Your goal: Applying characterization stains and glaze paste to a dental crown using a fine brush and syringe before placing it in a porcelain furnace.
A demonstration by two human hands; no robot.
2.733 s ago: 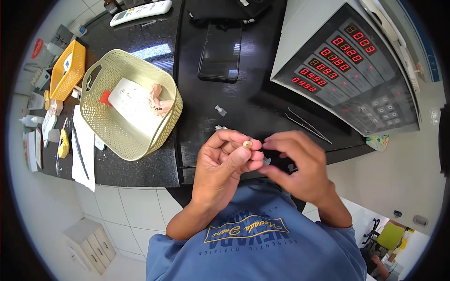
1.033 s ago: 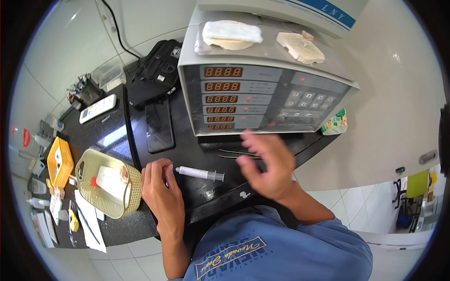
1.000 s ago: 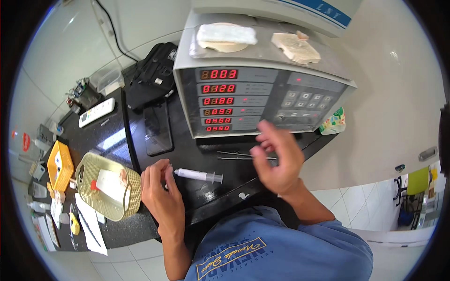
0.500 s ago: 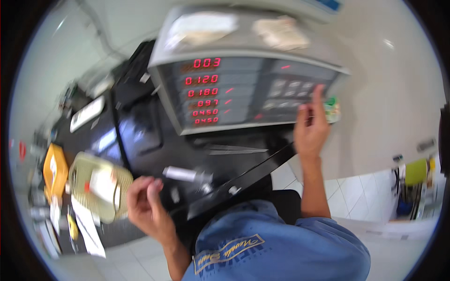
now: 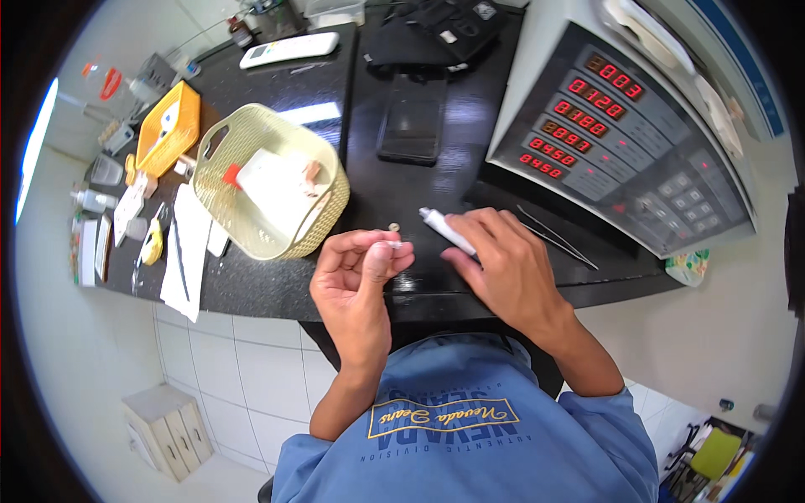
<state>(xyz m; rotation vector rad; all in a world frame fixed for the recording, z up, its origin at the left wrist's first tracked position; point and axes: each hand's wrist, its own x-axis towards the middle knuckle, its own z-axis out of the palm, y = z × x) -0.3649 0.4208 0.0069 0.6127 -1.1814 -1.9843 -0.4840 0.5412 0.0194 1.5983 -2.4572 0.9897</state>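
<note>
My left hand (image 5: 352,293) is closed in a pinch on a small clear piece (image 5: 395,244), held above the front of the black counter. Just behind those fingertips a small tan piece (image 5: 394,226) sits on the counter. My right hand (image 5: 511,264) is curled over a white syringe (image 5: 444,228), its fingers and thumb around the barrel at counter level; they hide the plunger end. A pair of steel tweezers (image 5: 558,239) lies to the right of that hand.
A cream basket (image 5: 272,239) with papers, a yellow basket (image 5: 163,147), paper (image 5: 186,251) and small clutter fill the left. A phone (image 5: 411,117), black bag (image 5: 436,33) and remote (image 5: 288,49) lie behind. A grey control unit (image 5: 629,126) with red displays occupies the right.
My right hand has left the unit's keypad and taken hold of the syringe. The tan piece, earlier in my left fingers, now sits on the counter. The camera has turned.
</note>
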